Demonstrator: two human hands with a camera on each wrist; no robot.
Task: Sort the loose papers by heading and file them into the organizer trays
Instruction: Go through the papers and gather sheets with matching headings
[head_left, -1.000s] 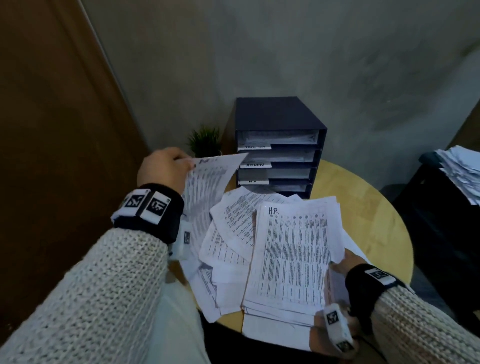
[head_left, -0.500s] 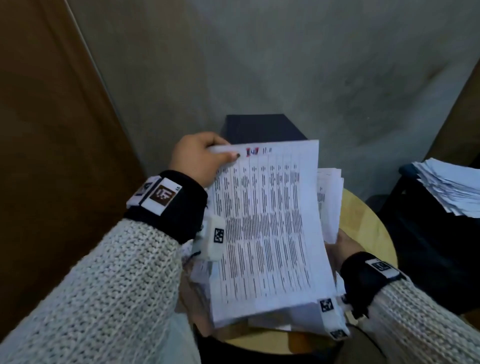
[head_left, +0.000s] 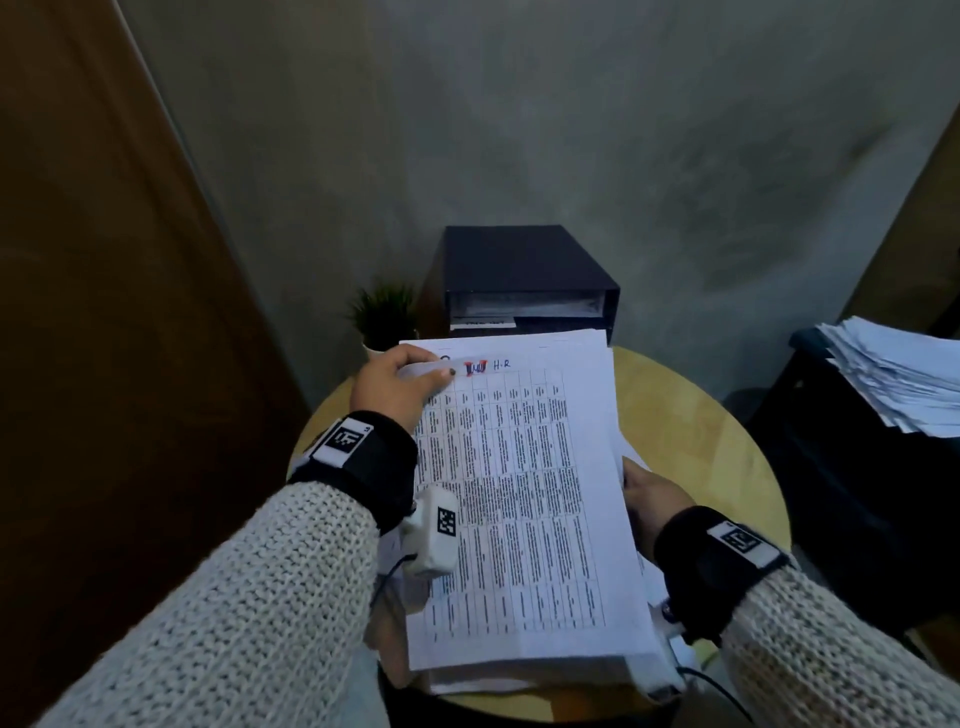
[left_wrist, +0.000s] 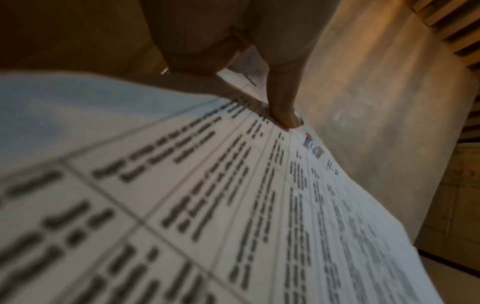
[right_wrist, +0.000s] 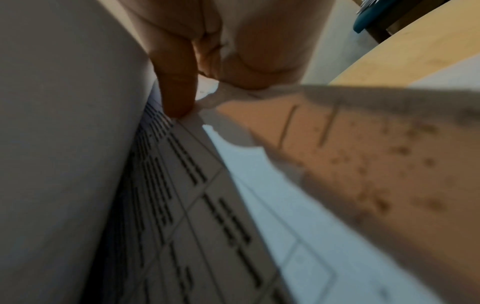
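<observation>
both hands are up on one thick stack of papers, lifted and tilted above the round wooden table. the left hand pinches the top left corner of the top sheet, thumb laid flat across the page and the other fingers curled underneath. in the left wrist view the thumb presses right beside a smudged red and blue mark, and the letters "h.r" sit just past that mark along the top edge. the page itself is a printed table, columns of small dark text, too blurred to read.

the right hand grips the stack at its right edge, about halfway down. from the right wrist camera one finger is pushed in between the sheets, the rest of the hand curled against the pages on its other side, so it has hold of part of the pile.

behind the top of the stack stands the dark organizer, at the far side of the table against the grey wall. only its upper tray shows, with paper already inside and a white label strip under it; the lower trays are hidden by the raised stack. a small green plant sits just left of the organizer. off to the right, well apart from the table, another heap of white sheets lies on a dark piece of furniture.
</observation>
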